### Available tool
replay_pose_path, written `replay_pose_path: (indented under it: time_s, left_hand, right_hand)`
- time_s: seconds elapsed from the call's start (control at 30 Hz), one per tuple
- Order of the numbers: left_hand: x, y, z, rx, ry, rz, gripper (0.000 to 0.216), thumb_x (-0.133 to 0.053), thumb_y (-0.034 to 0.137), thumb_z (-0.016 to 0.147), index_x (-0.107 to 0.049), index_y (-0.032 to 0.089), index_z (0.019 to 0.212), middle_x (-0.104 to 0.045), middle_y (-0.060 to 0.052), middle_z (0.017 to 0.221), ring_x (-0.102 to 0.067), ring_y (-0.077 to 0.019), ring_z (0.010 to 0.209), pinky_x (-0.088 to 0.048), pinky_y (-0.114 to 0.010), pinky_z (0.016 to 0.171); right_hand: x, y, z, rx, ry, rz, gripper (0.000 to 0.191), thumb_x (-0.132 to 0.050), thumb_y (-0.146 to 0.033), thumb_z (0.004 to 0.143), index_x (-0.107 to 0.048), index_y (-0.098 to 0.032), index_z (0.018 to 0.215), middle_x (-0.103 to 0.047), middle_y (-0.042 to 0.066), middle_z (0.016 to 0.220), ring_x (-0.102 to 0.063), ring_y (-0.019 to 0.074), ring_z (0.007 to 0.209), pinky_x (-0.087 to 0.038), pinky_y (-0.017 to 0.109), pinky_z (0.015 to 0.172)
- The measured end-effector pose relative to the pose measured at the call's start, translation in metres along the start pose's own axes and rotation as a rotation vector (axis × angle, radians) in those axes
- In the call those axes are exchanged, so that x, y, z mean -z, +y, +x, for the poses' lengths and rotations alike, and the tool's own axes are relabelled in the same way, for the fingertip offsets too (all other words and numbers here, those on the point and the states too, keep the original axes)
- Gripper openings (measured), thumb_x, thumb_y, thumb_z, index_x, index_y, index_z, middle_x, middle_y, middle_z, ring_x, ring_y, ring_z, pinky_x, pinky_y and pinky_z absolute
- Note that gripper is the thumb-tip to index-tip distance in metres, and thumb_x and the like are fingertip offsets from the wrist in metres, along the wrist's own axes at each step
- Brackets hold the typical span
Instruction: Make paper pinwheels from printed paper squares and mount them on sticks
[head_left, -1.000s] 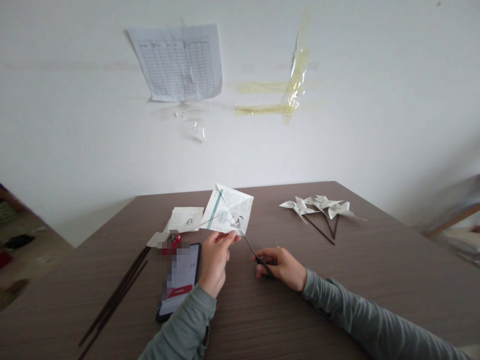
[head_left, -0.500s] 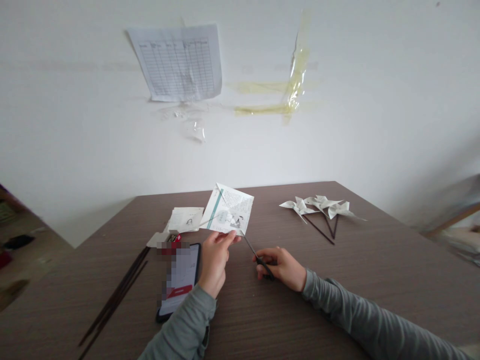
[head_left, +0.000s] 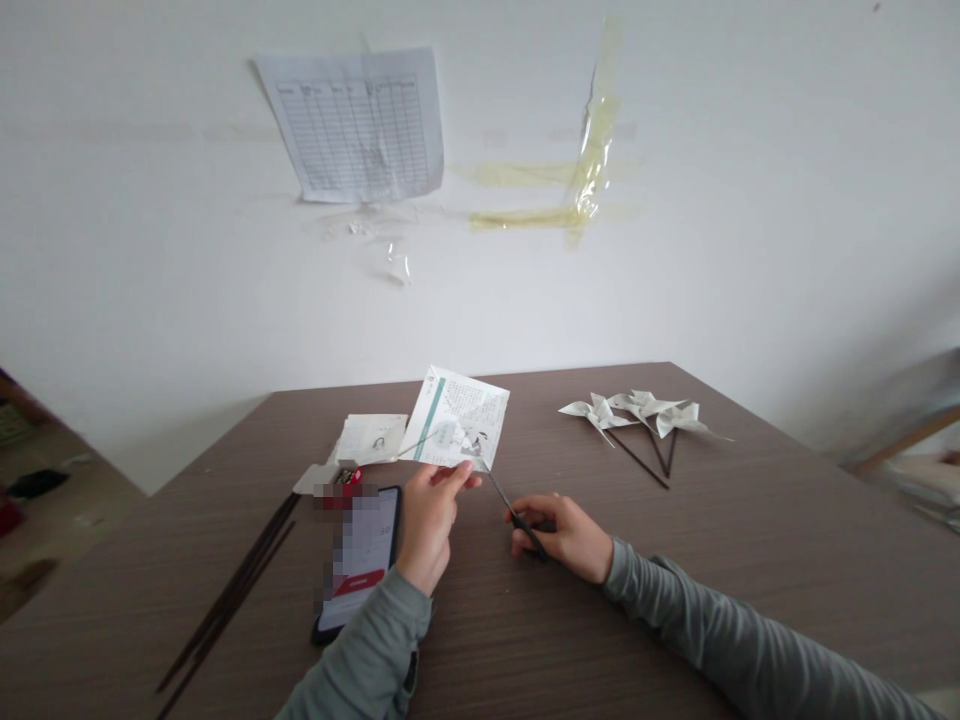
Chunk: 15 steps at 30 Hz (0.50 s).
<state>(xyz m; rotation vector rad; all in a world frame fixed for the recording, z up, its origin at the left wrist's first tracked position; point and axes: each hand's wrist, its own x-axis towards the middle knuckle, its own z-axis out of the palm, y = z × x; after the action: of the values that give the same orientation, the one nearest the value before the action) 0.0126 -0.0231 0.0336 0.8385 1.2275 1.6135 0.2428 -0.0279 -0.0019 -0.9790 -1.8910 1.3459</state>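
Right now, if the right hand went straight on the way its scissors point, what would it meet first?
Most likely the printed paper square held by the left hand: the scissors in the right hand reach its lower right corner, though depth there is unclear.

The phone (head_left: 379, 545) lies left of the scissors (head_left: 529, 536), pinwheels (head_left: 599, 411) right.

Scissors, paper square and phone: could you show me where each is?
Scissors (head_left: 530, 537): head view, on the dark handle.
Paper square (head_left: 459, 420): head view, on its printed face.
Phone (head_left: 373, 546): head view, on its lit screen.
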Motion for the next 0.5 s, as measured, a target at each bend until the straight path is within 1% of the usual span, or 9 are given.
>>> replay_pose_path:
  time_s: [0.1, 0.17, 0.27, 0.33, 0.5]
  left_hand:
    - [0.0002, -0.0015, 0.0008, -0.022, -0.015, -0.010, 0.045, -0.115, 0.043, 0.053, -0.086, 0.020, 0.079, -0.093, -0.009, 0.085, -0.085, -0.0239, 0.073, -0.053, -0.025, 0.055]
    - [0.0004, -0.0026, 0.0011, -0.032, -0.026, -0.010, 0.043, -0.115, 0.042, 0.055, -0.087, 0.020, 0.078, -0.092, -0.008, 0.085, -0.085, -0.0238, 0.075, -0.058, -0.026, 0.058]
    - [0.0016, -0.0044, 0.0013, -0.041, -0.035, 0.005, 0.042, -0.115, 0.043, 0.057, -0.086, 0.021, 0.078, -0.091, -0.008, 0.084, -0.086, -0.0252, 0.077, -0.059, -0.027, 0.059]
    - [0.0025, -0.0053, 0.0013, -0.046, -0.036, 0.016, 0.043, -0.116, 0.045, 0.059, -0.086, 0.021, 0.078, -0.091, -0.008, 0.083, -0.086, -0.0261, 0.078, -0.058, -0.027, 0.059]
    - [0.0031, -0.0059, 0.0013, -0.047, -0.032, 0.017, 0.043, -0.116, 0.044, 0.060, -0.086, 0.021, 0.078, -0.091, -0.008, 0.084, -0.086, -0.0251, 0.077, -0.059, -0.027, 0.059]
  right_hand:
    - [-0.0002, -0.0008, -0.0002, 0.004, -0.001, -0.001, 0.064, -0.095, -0.081, 0.100, -0.090, -0.020, 0.120, -0.097, 0.012, 0.093, -0.083, 0.0280, 0.079, -0.072, 0.044, 0.088]
    - [-0.0004, -0.0004, -0.0002, 0.007, 0.002, 0.004, 0.064, -0.096, -0.080, 0.099, -0.090, -0.020, 0.119, -0.096, 0.013, 0.092, -0.082, 0.0285, 0.077, -0.070, 0.044, 0.086]
    - [-0.0006, 0.0012, -0.0002, 0.013, 0.022, 0.016, 0.055, -0.095, -0.074, 0.101, -0.091, -0.021, 0.117, -0.096, 0.014, 0.092, -0.083, 0.0294, 0.078, -0.070, 0.044, 0.086]
    - [-0.0010, 0.0030, 0.0005, 0.020, 0.029, 0.012, 0.052, -0.095, -0.071, 0.102, -0.091, -0.022, 0.117, -0.095, 0.012, 0.090, -0.082, 0.0283, 0.077, -0.070, 0.043, 0.087]
    - [-0.0027, 0.0086, 0.0036, 0.012, 0.032, 0.017, 0.056, -0.095, -0.072, 0.096, -0.089, -0.020, 0.117, -0.089, 0.007, 0.080, -0.073, 0.0241, 0.070, -0.065, 0.041, 0.080]
